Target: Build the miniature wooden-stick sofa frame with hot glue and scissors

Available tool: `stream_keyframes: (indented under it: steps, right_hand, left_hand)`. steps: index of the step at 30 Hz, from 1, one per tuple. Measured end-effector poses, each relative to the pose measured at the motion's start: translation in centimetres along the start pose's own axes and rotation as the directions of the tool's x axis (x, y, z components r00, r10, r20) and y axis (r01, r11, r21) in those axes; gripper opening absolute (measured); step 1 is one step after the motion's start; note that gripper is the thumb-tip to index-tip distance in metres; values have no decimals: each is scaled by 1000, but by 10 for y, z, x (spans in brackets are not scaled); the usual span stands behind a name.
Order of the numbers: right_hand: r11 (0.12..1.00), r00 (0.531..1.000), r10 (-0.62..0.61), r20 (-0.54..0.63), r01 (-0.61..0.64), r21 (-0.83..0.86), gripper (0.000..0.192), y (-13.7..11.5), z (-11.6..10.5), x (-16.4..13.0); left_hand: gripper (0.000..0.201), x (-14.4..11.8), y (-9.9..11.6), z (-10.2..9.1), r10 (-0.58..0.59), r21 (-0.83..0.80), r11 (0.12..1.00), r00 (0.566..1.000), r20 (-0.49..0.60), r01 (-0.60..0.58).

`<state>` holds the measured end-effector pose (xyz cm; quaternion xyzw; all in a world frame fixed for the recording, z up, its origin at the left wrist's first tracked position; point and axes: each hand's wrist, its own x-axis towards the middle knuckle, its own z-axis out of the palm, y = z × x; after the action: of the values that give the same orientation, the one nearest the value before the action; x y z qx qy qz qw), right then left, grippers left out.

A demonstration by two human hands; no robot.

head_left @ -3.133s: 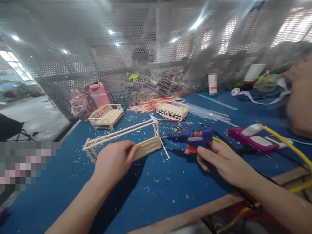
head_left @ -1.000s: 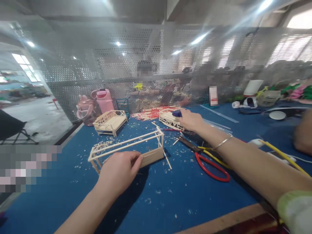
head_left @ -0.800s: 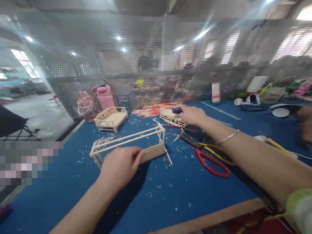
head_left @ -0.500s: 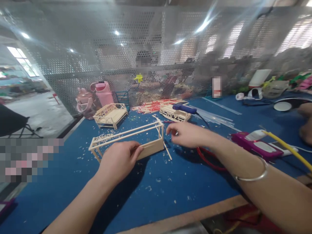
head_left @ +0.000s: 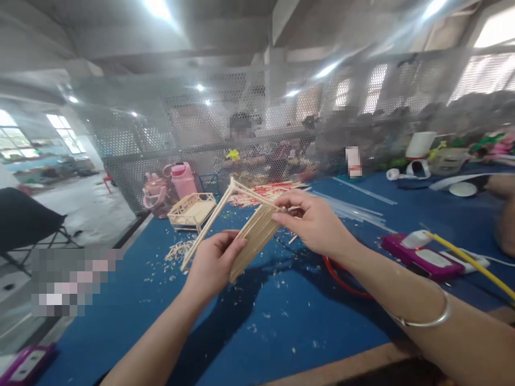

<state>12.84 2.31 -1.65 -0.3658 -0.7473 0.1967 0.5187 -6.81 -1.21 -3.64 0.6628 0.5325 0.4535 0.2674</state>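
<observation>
My left hand, nearly closed, grips the slatted stick frame; my right hand pinches its corner.

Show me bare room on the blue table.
Two patches of the blue table bear little but scraps: between the wooden edge and the held wooden frame; and between the left forearm and a purple box. Crowded: the far side, with toy bench, pink bottle, sticks and clear strips; and right, around the red handle and purple power strip.
</observation>
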Motion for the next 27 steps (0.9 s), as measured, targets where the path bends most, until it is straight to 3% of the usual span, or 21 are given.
stream_keyframes:
  steps: [4,6,8,11,13,15,18,22,25,26,27]
  right_hand:
    - [978,953,-207,-222,200,-55,18,-15,12,7]
    - [984,917,-159,-367,178,19,33,-13,25,4]
    - [979,917,-10,-398,90,183,47,-3,38,-2]
    - [894,965,229,-126,-157,419,52,18,50,-12]
    - [808,944,311,108,-323,493,54,30,52,-16]
    - [758,921,295,253,-387,524,54,35,52,-17]
    - [785,945,162,286,-298,543,46,33,52,-16]
    - [854,978,58,201,-152,498,43,23,44,-13]
    - [972,982,83,168,-117,202,33,10,25,-22]
    - [994,968,84,238,-99,50,29,6,19,-30]
    - [995,914,80,398,-49,-86,25,2,13,-41]
  left_hand:
    - [33,8,2,13,-96,-439,896,995,-41,69]
    - [37,9,3,18,-168,-602,790,985,-32,115]
    - [42,8,3,23,-230,-720,674,973,5,163]
    - [45,5,-1,25,-276,-799,565,960,55,208]
    - [46,4,-4,25,-289,-807,554,956,44,205]
    - [45,2,-6,24,-286,-799,572,958,17,185]
    - [43,0,-7,24,-217,-748,650,976,-19,130]
    - [39,-2,-10,24,-123,-652,757,990,-72,46]
    - [34,1,-18,21,-112,-632,774,987,-115,14]
    - [33,3,-20,19,-114,-638,770,985,-133,3]
    - [31,5,-23,17,-118,-647,763,981,-153,-10]
